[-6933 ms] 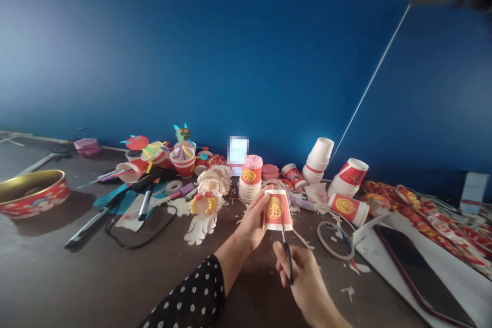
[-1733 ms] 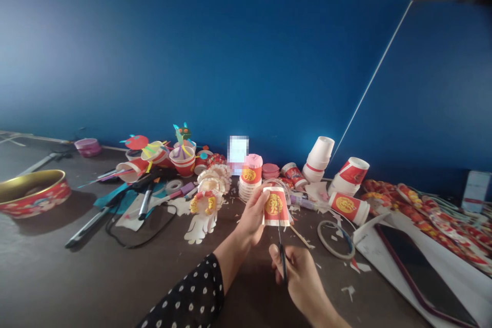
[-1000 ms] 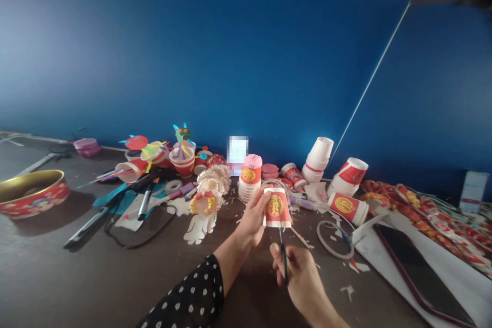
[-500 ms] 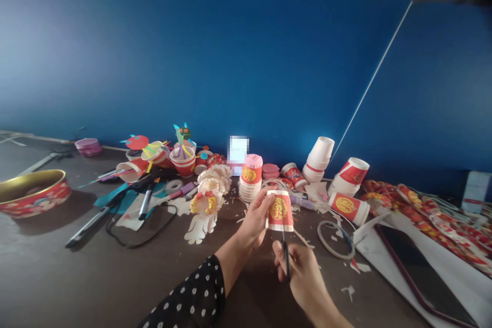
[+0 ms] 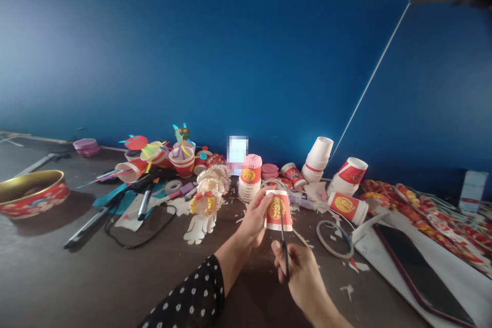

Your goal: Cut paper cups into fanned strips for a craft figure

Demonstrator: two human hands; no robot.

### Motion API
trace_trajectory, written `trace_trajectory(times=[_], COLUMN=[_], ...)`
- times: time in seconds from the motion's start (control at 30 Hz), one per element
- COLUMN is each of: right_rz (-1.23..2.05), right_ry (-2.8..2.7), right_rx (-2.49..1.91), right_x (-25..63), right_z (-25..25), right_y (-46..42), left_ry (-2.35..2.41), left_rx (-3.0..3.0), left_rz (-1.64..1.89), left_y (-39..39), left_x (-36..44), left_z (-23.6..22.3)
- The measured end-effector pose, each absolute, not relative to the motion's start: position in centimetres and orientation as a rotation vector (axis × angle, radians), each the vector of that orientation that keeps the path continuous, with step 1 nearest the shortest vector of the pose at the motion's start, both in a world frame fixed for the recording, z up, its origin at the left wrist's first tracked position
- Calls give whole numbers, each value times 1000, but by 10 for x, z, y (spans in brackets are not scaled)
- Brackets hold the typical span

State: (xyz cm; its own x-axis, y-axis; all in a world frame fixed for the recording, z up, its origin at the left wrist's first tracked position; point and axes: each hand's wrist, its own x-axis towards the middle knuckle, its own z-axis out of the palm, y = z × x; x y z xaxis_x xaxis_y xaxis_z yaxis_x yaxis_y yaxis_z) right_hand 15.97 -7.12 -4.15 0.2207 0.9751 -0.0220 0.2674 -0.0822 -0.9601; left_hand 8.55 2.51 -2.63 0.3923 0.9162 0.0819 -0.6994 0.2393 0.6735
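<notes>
1. Blue partition (image 5: pixel 215 61): fills the upper part of the frame.

2. Dark tabletop (image 5: pixel 96 277): spans the lower part. A phone (image 5: pixel 418 266) lies at lower right.

3. Left hand (image 5: pixel 251 223): centre of the frame, just below the middle. The fingers are closed on the left side of the paper cup, with the thumb on its printed face.

4. Right hand (image 5: pixel 302 266): lower centre, below and slightly right of the cup. The fingers are curled closed around the scissor handles. This hand does not touch the cup.

5. Paper cup (image 5: pixel 275 220): red and white, just right of the frame centre. Its long axis runs near vertical in the frame, narrow end up, wide end down. The left hand is the nearer hand, in direct contact; the right hand reaches the cup only through the tool.

6. Scissors (image 5: pixel 285 261): black handles in the right hand, blades pointing up the frame. The blades cross the wide lower edge and overlap the printed face, roughly parallel to the cup's long axis. Blade opening and depth into the paper: cannot tell.

7. Paper scraps (image 5: pixel 348 290): scattered at right of the right hand.
</notes>
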Motion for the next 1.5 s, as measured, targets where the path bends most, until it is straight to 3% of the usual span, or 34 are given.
trace_trajectory(times=[0.7,1.5], right_rz=[920,966], right_ry=[-1226,-1244], right_rx=[-1551,-1494], right_x=[160,161], right_z=[-42,-42], right_y=[-70,-71], left_ry=[343,187], left_rx=[596,616], left_rz=[1119,806], left_y=[27,30], left_x=[84,77], left_z=[-28,-31])
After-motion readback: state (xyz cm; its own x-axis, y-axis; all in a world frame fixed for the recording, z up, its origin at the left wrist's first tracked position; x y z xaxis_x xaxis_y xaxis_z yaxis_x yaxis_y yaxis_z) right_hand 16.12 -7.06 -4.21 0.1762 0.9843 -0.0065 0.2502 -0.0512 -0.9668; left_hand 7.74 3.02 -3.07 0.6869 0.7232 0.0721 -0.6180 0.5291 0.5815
